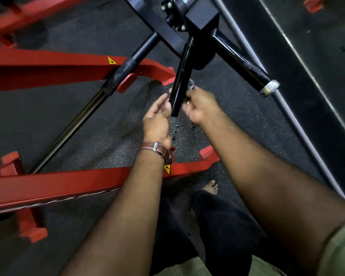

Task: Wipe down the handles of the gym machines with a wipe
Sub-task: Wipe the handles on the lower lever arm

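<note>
Both bare forearms reach forward from the bottom of the view, an olive-green sleeve [341,253] at the right shoulder and a brown leather watch strap [156,150] on the left wrist. Between them, dark trousers and a bare foot [210,187] show over the speckled black rubber floor [100,136]. The left hand [157,114] lies against the left side of the middle black handle [182,78], fingers extended along the tube near its lower end. The right hand [200,105] is curled on the handle's right side, a ring on one finger, and something small and pale grey shows at its fingertips; whether that is a wipe cannot be told. So the hands are close together, flanking the same tube. This handle hangs down from a black bracket [199,18], from which a second black handle with a silver end cap [269,88] angles off to the right. Red machine frames [54,66] run across the left side, each bearing a yellow warning sticker [111,60].
</note>
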Available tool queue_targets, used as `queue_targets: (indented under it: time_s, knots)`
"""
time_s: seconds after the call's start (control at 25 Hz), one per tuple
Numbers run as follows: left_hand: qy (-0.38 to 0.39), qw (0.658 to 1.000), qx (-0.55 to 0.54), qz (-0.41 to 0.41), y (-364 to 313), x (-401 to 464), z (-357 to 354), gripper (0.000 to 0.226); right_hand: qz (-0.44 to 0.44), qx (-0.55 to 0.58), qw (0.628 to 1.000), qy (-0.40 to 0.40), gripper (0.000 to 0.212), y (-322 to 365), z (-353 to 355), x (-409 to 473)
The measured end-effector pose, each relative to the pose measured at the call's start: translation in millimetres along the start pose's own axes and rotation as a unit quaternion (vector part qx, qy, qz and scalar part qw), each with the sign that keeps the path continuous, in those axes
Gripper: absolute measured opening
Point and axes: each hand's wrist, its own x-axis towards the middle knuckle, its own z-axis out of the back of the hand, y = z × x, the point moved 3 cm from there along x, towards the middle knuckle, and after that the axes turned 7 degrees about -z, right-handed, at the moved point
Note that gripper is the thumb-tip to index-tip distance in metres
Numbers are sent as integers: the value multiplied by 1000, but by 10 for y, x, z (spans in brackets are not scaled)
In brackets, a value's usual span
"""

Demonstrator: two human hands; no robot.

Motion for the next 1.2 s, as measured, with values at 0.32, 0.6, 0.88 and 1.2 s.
queue_targets:
  time_s: [0.32, 0.6, 0.88, 1.2]
  knots:
    - [0, 990, -98, 97, 54, -19, -37, 25, 364, -298, 854, -223, 12, -489, 165, -464]
    - [-6, 980, -153, 127, 11, -68, -84, 27, 544, -432, 690, -203, 12, -130, -33, -478]
    - [-20, 968, -210, 135, -18, -115, -93, 27, 595, -475, 626, -165, 7, 156, -182, -473]
    - [-49, 968, -199, 146, -58, -129, -62, 22, 562, -518, 635, -109, 17, -356, 79, -556]
